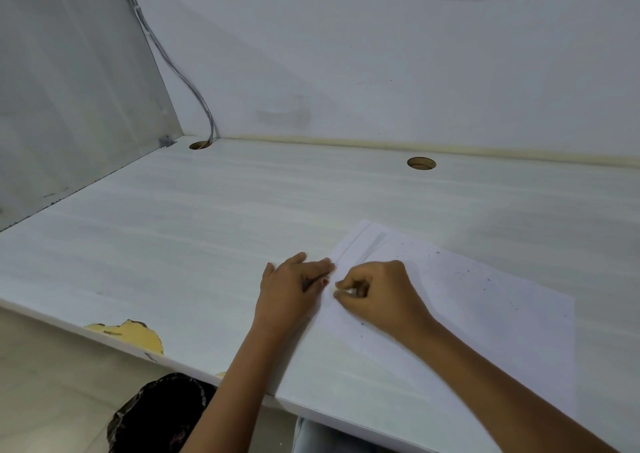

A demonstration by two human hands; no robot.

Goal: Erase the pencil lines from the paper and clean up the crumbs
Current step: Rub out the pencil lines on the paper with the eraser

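White rectangular paper sheet (485, 314) spreads toward four o'clock from both hands: flat-fingered left hand (291, 290) presses its edge; right hand (377, 293), curled, pinches a small pale eraser (343, 293).

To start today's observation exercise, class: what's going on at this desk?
A person is erasing a sheet of paper on a white desk. The left hand lies flat on the paper's left edge, steadying it. The right hand pinches a small pale eraser against the sheet. Faint pencil lines show near the top corner, and dark crumbs lie scattered, not yet cleared.
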